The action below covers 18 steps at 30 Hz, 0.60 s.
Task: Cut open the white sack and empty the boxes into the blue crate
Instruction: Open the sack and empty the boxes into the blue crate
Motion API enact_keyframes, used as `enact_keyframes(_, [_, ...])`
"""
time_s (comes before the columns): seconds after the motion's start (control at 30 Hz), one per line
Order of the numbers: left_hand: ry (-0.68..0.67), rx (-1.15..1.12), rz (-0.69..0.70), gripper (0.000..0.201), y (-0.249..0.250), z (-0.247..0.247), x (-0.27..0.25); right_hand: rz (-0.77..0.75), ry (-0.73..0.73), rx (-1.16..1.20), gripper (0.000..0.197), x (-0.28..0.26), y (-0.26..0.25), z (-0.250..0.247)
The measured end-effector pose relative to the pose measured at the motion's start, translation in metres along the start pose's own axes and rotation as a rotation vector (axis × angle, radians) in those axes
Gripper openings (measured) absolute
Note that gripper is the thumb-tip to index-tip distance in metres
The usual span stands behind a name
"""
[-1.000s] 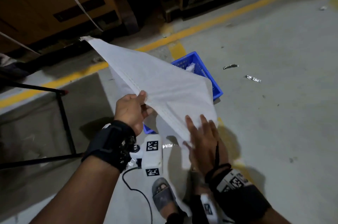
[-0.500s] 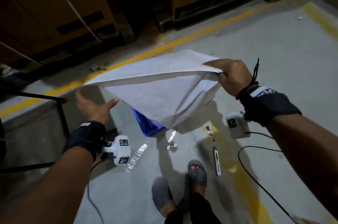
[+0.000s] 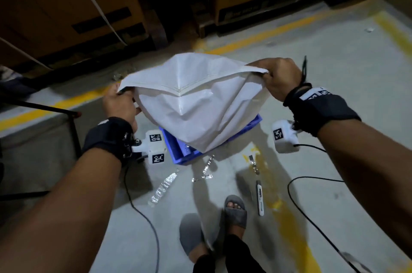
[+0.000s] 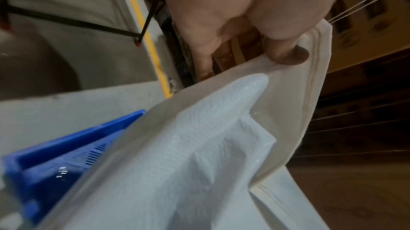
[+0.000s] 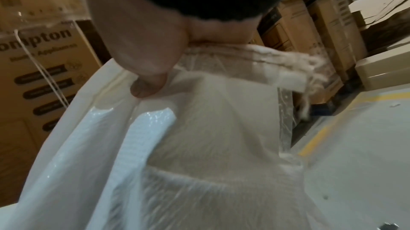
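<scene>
Here the person's left hand (image 3: pixel 121 103) pinches one corner of the white woven plastic sack (image 3: pixel 196 99), thumb pressed on the stitched seam, and the right hand (image 3: pixel 277 76) grips the opposite corner with curled fingers. Between the two hands the sack is stretched out and held up by its sewn end, its body drooping down toward the blue slotted plastic crate (image 3: pixel 176 150) that stands on the grey concrete floor (image 3: pixel 334 72) directly below. The sack hangs limp and flat, so it looks nearly or wholly emptied; no boxes can be made out inside the crate, which the sack largely hides. Judging by this, the step in hand is the shake-out at the end of the emptying. The next move likely calls for a lift or shake to confirm nothing is left, then putting the sack aside clear of the crate. A white-handled utility knife (image 3: pixel 259 197) lies on the floor near the person's grey slippers (image 3: pixel 234 210), with strips of clear tape (image 3: pixel 162 185) scattered beside the crate.
</scene>
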<state>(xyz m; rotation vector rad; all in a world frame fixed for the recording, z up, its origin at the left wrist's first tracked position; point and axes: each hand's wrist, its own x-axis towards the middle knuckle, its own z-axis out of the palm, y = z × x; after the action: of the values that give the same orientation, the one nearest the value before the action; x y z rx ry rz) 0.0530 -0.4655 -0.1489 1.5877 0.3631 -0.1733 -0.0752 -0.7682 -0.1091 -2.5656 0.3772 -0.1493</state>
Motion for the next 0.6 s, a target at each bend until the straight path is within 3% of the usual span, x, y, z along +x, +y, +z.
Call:
enact_keyframes(0.13, [0.017,-0.046,0.116,0.036,0.032,0.003,0.006,-0.028,0.247,0.035,0.047,0.001,0.003,-0.016])
enact_keyframes(0.27, [-0.01,0.086,0.159,0.023,0.034,0.0,0.014,0.113,0.083,-0.067,0.035,0.017,0.003,-0.014])
enact_keyframes(0.4, [0.08,0.051,0.224,0.023,0.039,-0.008,0.017,0.108,0.27,-0.001,0.037,0.019,0.001,-0.022])
enact_keyframes(0.5, [0.086,0.082,0.196,0.024,0.04,-0.01,0.017,0.122,0.118,-0.043,0.037,0.023,-0.007,-0.024])
enact_keyframes(0.6, [0.083,0.108,0.229,0.025,0.039,-0.012,0.012,0.078,0.218,-0.017,0.041,0.02,-0.01,-0.024])
